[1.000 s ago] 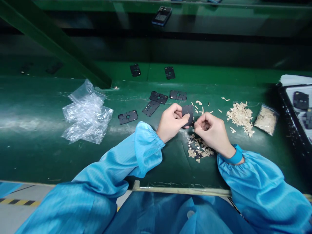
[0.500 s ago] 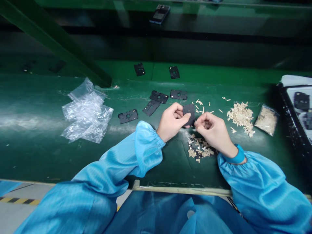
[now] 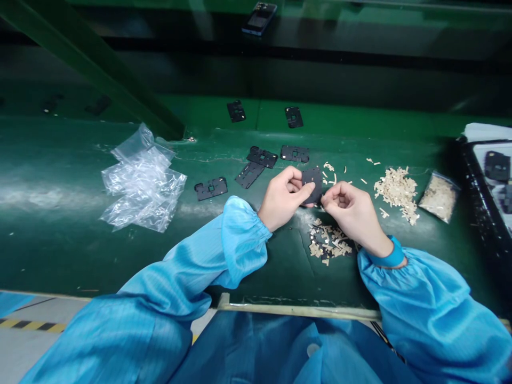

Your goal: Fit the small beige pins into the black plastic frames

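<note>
My left hand (image 3: 282, 198) pinches a small flat black plate (image 3: 312, 181) by its left edge, holding it upright above the green table (image 3: 72, 245). Against the plate's lower right corner, my right hand (image 3: 352, 213) is curled with its fingertips pinched together; what they hold is too small to make out. Just below both hands lies a heap of small tan and dark scraps (image 3: 328, 242). Both arms wear blue sleeves.
Three more black plates (image 3: 210, 188) (image 3: 248, 174) (image 3: 295, 153) lie left of and behind my hands. Crumpled clear bags (image 3: 140, 181) sit at the left. A pile of tan strips (image 3: 396, 191) and a small filled bag (image 3: 437, 197) lie right, beside a black tray (image 3: 480, 213).
The hands and plate have stayed nearly still; only my view has shifted slightly. My right fingertips have closed in a little tighter on the plate's corner.
</note>
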